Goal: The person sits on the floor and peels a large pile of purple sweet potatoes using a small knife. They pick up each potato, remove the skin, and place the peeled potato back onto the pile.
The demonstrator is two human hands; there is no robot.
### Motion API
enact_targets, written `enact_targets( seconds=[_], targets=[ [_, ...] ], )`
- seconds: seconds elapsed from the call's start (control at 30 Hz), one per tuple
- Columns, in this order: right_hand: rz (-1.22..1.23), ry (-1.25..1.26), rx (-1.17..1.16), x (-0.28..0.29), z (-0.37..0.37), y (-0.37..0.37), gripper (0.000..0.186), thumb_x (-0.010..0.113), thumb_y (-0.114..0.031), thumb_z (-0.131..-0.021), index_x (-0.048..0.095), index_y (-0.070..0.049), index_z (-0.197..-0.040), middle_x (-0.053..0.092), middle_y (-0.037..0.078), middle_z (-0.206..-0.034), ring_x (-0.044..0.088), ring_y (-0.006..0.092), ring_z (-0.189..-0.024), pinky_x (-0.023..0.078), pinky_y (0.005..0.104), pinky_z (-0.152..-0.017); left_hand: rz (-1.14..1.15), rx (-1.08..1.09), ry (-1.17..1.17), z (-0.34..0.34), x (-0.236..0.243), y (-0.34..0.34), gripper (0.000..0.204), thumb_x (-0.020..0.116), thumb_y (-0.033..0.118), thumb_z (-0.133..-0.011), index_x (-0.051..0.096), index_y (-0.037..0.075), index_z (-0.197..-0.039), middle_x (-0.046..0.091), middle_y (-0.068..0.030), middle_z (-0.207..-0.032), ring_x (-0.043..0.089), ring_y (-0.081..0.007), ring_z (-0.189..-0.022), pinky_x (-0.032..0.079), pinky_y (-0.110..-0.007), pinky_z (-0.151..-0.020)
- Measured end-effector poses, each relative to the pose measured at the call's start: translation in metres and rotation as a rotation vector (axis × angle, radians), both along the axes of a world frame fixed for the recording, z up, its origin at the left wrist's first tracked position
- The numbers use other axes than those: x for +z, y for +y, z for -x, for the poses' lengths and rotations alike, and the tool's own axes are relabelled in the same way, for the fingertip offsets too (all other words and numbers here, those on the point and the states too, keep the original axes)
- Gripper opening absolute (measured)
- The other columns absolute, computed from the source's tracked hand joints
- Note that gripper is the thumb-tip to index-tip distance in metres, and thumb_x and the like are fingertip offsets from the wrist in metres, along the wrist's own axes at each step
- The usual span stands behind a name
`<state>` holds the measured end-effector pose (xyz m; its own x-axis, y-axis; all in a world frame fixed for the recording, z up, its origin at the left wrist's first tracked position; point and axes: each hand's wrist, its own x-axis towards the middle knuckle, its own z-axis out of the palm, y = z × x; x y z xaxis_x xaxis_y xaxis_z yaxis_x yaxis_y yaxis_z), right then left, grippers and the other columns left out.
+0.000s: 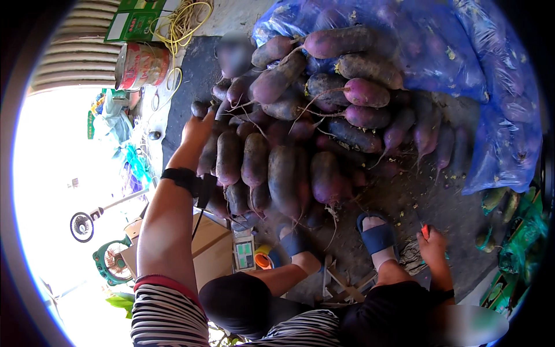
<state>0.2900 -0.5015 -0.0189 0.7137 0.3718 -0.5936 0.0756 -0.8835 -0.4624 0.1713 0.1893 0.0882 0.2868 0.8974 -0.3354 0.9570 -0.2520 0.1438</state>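
Observation:
Large purple radishes (pixel 284 173), dusty and dark, lie heaped in front of me, several with long thin roots. My left hand (pixel 198 130) reaches to the far left edge of the heap. Its fingers close on the end of a dark purple radish (pixel 199 108), though part of the grip is hidden. Low on the right, beside my sandalled foot, my right hand (pixel 433 246) grips a small knife by its orange handle (pixel 425 231). The thin blade shows only faintly against the dark ground and touches no radish.
Blue plastic bags (pixel 445 52) of radishes cover the far right. Beyond the heap's left stand a rusty red tin (pixel 141 65) and a coiled yellow cord (pixel 179 29). Near my legs are a cardboard box (pixel 211 248), a scale (pixel 244 253), an orange cup (pixel 263 258) and wood strips (pixel 341 280).

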Motion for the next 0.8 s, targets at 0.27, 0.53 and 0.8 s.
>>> enact_targets(
  seconds=[0.27, 0.53, 0.8],
  targets=[
    [-0.036, -0.016, -0.042, 0.012, -0.011, 0.013, 0.022, 0.072, -0.018, -0.086, 0.064, -0.001, -0.098, 0.066, 0.023, -0.083, 0.066, 0.0445, -0.08, 0.052, 0.046, -0.068, -0.22, -0.592, -0.004, -0.165, -0.038, -0.117, 0.063, 0.074, 0.043, -0.08, 0.059, 0.004, -0.126, 0.06, -0.0179, -0.133, 0.055, -0.0369, -0.127, 0.045, -0.048, -0.105],
    [-0.155, -0.076, -0.069, 0.028, -0.015, 0.027, 0.02, 0.071, -0.019, -0.089, 0.062, -0.002, -0.095, 0.066, 0.023, -0.082, 0.065, 0.0455, -0.079, 0.052, 0.0453, -0.065, -0.085, -0.514, 0.32, -0.18, -0.011, -0.126, 0.073, 0.08, 0.04, -0.069, 0.057, 0.005, -0.13, 0.064, -0.0159, -0.127, 0.058, -0.0336, -0.125, 0.045, -0.045, -0.106],
    [-0.587, -0.205, -0.058, 0.105, -0.062, 0.095, 0.02, 0.074, -0.013, -0.088, 0.064, -0.001, -0.101, 0.064, 0.017, -0.077, 0.064, 0.0404, -0.07, 0.051, 0.0386, -0.063, 0.353, -0.706, -0.427, -0.096, 0.068, -0.276, 0.072, 0.084, 0.009, -0.066, 0.055, 0.0, -0.13, 0.068, -0.0114, -0.108, 0.064, -0.0167, -0.1, 0.051, -0.033, -0.092]
  ],
)
